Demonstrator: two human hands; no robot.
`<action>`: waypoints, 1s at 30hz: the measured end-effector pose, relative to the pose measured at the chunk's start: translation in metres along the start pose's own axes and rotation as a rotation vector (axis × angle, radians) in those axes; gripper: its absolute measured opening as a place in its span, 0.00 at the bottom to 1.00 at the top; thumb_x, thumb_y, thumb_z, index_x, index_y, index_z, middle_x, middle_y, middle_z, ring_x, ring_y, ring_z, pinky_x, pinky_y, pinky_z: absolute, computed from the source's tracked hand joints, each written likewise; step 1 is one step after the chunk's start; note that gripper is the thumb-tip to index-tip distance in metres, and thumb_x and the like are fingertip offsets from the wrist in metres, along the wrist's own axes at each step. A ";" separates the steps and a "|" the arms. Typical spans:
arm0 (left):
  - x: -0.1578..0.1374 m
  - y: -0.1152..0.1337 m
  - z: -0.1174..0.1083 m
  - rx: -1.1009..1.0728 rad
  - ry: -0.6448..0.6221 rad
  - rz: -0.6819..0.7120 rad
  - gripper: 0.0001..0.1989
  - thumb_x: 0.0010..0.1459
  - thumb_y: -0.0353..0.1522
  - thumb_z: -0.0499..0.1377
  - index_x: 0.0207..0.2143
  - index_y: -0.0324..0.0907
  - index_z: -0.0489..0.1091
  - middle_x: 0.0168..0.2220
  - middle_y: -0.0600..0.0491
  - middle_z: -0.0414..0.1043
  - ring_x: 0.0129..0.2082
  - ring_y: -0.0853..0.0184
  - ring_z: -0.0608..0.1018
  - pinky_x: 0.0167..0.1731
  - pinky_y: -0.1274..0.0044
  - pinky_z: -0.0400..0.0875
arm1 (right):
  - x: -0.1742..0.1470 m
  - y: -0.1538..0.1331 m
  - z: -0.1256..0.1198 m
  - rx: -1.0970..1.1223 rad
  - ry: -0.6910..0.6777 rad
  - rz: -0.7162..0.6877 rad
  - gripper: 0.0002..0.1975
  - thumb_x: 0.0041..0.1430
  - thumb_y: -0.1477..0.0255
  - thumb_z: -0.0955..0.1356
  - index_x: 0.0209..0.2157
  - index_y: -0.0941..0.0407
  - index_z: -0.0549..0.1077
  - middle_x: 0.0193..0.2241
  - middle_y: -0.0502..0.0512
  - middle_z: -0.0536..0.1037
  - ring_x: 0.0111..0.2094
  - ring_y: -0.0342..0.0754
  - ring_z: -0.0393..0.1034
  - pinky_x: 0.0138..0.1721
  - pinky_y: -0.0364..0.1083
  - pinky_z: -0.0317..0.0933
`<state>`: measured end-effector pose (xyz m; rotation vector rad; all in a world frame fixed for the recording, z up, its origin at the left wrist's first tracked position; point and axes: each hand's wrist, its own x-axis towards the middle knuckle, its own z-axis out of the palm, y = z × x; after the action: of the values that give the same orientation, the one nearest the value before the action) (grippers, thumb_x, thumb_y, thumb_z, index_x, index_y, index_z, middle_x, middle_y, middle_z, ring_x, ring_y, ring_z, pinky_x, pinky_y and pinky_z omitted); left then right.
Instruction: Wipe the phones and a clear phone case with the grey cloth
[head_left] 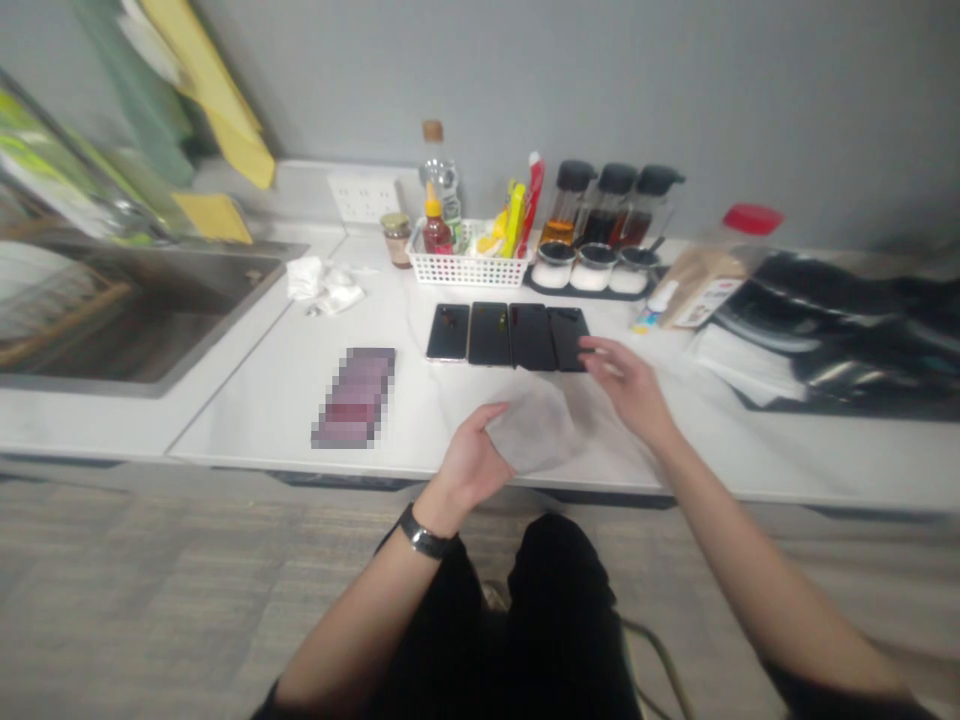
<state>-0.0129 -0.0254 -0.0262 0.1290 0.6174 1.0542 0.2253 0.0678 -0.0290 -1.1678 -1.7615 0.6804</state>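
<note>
Four phones (489, 335) look lined up; my left hand (475, 466) pinches plastic (538, 432), not yet put down, and my right hand (627, 386) spreads beside them.

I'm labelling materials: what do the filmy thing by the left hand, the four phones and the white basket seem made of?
Filmy thing: probably thin plastic, hazily see-through. Phones: likely glass-fronted, glossy black with reflections. Basket: probably moulded plastic, evenly perforated.
</note>
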 end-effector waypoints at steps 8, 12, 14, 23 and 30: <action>-0.004 0.014 -0.009 0.226 -0.030 0.048 0.15 0.68 0.32 0.59 0.50 0.34 0.82 0.49 0.41 0.86 0.52 0.54 0.86 0.59 0.66 0.77 | -0.024 -0.023 0.055 0.332 -0.330 0.279 0.22 0.60 0.48 0.76 0.40 0.53 0.83 0.36 0.53 0.86 0.36 0.53 0.78 0.39 0.51 0.73; -0.009 0.049 -0.017 0.629 -0.012 0.239 0.17 0.68 0.39 0.64 0.52 0.39 0.82 0.51 0.41 0.84 0.45 0.55 0.84 0.47 0.68 0.80 | -0.016 -0.018 0.059 0.444 -0.193 0.343 0.22 0.54 0.48 0.78 0.38 0.53 0.82 0.33 0.51 0.85 0.33 0.51 0.76 0.36 0.49 0.70; -0.004 0.076 -0.015 0.966 0.097 0.376 0.20 0.70 0.45 0.62 0.56 0.44 0.81 0.53 0.44 0.83 0.45 0.56 0.83 0.49 0.68 0.79 | -0.013 -0.015 0.060 0.477 -0.181 0.368 0.22 0.54 0.47 0.78 0.37 0.52 0.81 0.32 0.50 0.84 0.32 0.51 0.76 0.34 0.48 0.69; 0.074 0.138 0.011 2.158 0.904 0.399 0.34 0.71 0.50 0.56 0.63 0.29 0.71 0.64 0.24 0.70 0.64 0.38 0.75 0.62 0.58 0.69 | -0.012 -0.005 0.053 0.373 -0.262 0.339 0.24 0.56 0.47 0.75 0.42 0.52 0.80 0.33 0.53 0.85 0.35 0.55 0.79 0.36 0.52 0.73; 0.095 0.149 0.008 2.177 0.893 0.298 0.39 0.65 0.55 0.62 0.61 0.29 0.76 0.64 0.24 0.72 0.66 0.37 0.73 0.62 0.57 0.70 | -0.017 0.010 0.028 0.155 -0.183 0.268 0.20 0.60 0.53 0.73 0.46 0.52 0.81 0.39 0.56 0.88 0.41 0.58 0.82 0.48 0.58 0.73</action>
<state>-0.0910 0.1308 -0.0010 1.7152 2.3917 0.1653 0.2071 0.0572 -0.0560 -1.2786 -1.6802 1.0942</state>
